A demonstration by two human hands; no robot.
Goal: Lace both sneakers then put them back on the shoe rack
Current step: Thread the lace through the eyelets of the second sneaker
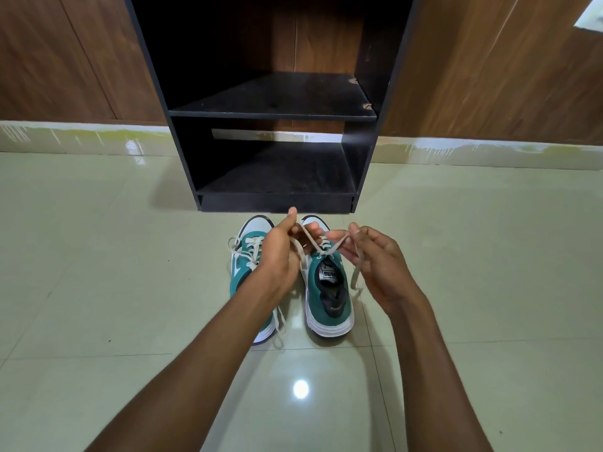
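Two green sneakers with white soles and toe caps stand side by side on the tiled floor, toes toward the rack. My left hand covers much of the left sneaker and pinches one end of the right sneaker's cream lace. My right hand pinches the other end, which hangs down beside the right sneaker. The two ends cross above that shoe's tongue. The left sneaker's lace lies loose over its side and trails on the floor by its heel.
A black shoe rack with two open, bare shelves stands just beyond the sneakers against a wood-panelled wall. Glossy pale floor tiles stretch to both sides and toward me.
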